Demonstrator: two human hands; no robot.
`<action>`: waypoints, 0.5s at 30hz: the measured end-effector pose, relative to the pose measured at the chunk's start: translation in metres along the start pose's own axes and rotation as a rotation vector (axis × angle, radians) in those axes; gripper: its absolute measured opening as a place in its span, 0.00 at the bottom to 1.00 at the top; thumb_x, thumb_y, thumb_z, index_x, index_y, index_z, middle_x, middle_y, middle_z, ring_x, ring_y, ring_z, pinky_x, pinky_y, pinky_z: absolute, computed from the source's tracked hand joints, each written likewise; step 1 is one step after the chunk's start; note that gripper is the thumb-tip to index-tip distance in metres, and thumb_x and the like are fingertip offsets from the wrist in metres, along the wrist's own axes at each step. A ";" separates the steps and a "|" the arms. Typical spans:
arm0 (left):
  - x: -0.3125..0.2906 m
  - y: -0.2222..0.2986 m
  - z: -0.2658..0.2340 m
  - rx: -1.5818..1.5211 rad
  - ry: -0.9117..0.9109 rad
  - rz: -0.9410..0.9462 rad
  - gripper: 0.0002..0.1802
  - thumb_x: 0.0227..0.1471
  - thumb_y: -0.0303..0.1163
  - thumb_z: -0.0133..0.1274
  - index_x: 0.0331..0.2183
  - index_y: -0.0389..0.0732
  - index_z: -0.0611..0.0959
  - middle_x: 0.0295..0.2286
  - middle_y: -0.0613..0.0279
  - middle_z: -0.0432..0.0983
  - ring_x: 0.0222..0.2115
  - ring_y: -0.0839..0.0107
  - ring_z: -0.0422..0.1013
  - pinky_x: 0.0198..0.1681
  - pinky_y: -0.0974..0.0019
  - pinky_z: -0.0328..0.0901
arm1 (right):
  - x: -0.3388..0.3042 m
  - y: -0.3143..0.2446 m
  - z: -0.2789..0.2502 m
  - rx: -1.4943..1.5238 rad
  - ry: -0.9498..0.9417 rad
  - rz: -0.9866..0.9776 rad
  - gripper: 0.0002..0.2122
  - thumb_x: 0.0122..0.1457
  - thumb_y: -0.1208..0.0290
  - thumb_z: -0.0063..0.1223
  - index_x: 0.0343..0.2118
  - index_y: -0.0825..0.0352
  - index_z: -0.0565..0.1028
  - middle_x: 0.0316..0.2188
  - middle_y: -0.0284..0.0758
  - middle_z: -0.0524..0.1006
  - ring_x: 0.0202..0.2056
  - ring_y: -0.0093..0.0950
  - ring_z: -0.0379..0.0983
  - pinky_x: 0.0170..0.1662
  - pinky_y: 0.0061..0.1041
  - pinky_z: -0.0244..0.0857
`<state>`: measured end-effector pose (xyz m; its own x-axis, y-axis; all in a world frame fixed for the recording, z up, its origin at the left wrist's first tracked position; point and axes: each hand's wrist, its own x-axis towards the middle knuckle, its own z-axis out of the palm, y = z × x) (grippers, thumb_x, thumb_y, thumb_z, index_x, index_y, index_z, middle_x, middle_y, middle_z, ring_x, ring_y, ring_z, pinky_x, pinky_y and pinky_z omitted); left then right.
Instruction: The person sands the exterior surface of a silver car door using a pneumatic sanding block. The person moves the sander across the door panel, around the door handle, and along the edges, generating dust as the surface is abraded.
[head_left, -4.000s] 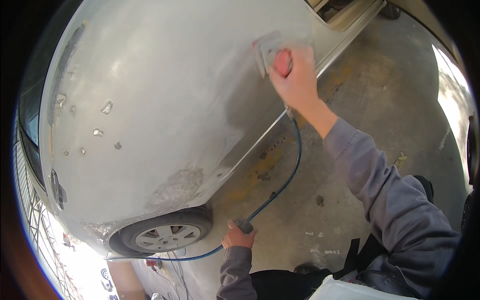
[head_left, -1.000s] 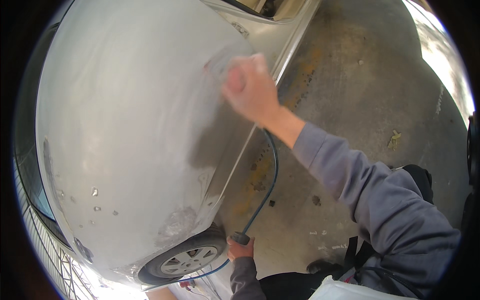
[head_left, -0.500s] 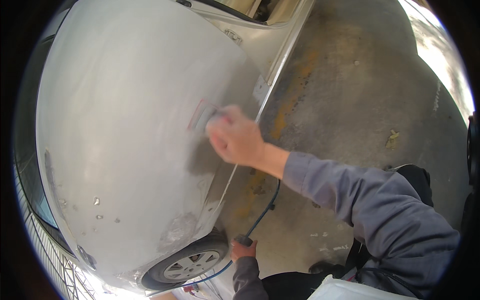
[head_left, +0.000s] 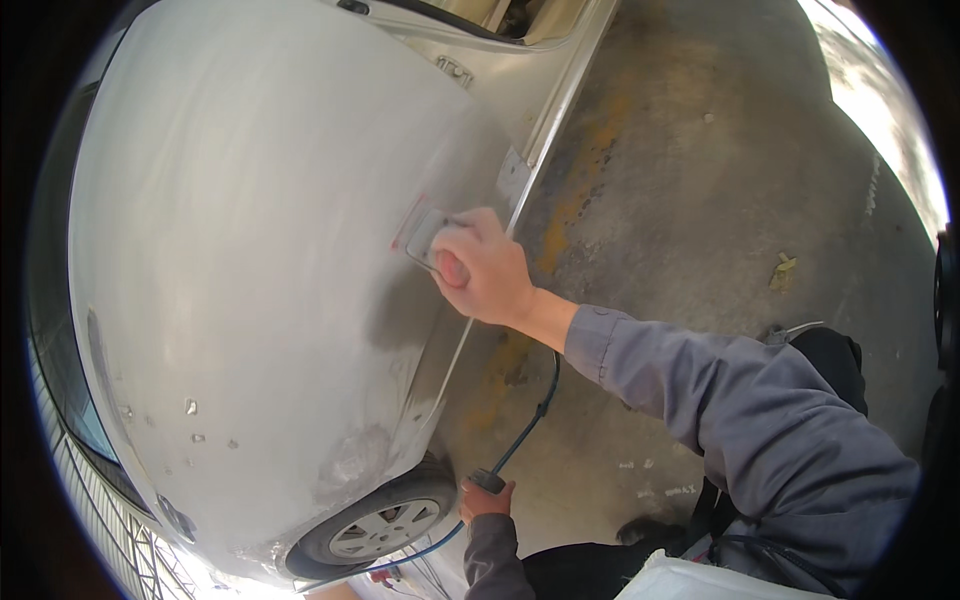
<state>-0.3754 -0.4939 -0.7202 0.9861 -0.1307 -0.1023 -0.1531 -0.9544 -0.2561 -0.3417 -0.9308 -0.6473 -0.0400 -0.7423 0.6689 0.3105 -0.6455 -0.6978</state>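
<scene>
A car's pale grey side panel (head_left: 250, 200) fills the left half, with a wheel (head_left: 385, 530) at its lower end. My right hand (head_left: 488, 265) is wrapped round a tool with a rounded reddish grip. The tool's flat rectangular plate (head_left: 418, 228), edged in red, lies against the panel; its underside is hidden. Lower down, my left hand (head_left: 487, 500), partly seen, is closed round a dark cylindrical piece (head_left: 486, 481) on a hose. A dark hose (head_left: 525, 430) rises from that piece toward my right wrist, where its end is hidden. A blue hose (head_left: 430, 549) trails below the left hand.
Stained concrete floor (head_left: 690, 220) runs along the car's right side, marked with a worn yellow line (head_left: 565, 230). The car's metal sill edge (head_left: 560, 120) and door opening (head_left: 520, 20) are at the top. Chipped spots (head_left: 191, 407) and a rough patch (head_left: 360, 455) mark the panel.
My right hand and the tool have shifted slightly right and up along the panel. The left hand has stayed in place on the hose piece.
</scene>
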 end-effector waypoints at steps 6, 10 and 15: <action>-0.005 0.006 -0.011 -0.082 0.079 -0.007 0.61 0.35 0.59 0.78 0.60 0.32 0.70 0.42 0.38 0.85 0.45 0.40 0.82 0.52 0.43 0.73 | 0.072 0.054 -0.028 -0.064 0.088 0.175 0.20 0.51 0.73 0.69 0.46 0.54 0.75 0.42 0.40 0.72 0.40 0.46 0.76 0.41 0.41 0.74; -0.008 0.011 -0.023 -0.170 0.161 -0.017 0.61 0.35 0.59 0.78 0.60 0.32 0.70 0.41 0.38 0.85 0.44 0.40 0.82 0.52 0.43 0.72 | 0.108 0.067 -0.035 -0.038 0.183 0.248 0.21 0.50 0.73 0.70 0.47 0.54 0.75 0.41 0.41 0.71 0.42 0.48 0.76 0.42 0.42 0.74; -0.008 -0.007 -0.003 -0.038 0.060 0.009 0.61 0.35 0.60 0.78 0.60 0.32 0.70 0.41 0.38 0.85 0.43 0.39 0.82 0.52 0.42 0.72 | 0.043 0.040 -0.013 0.009 0.084 0.266 0.22 0.49 0.74 0.72 0.47 0.54 0.74 0.41 0.40 0.71 0.41 0.46 0.75 0.41 0.40 0.73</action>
<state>-0.3820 -0.4868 -0.7149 0.9870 -0.1542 -0.0458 -0.1605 -0.9625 -0.2188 -0.3438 -0.9911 -0.6496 -0.0346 -0.8979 0.4388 0.3294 -0.4247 -0.8433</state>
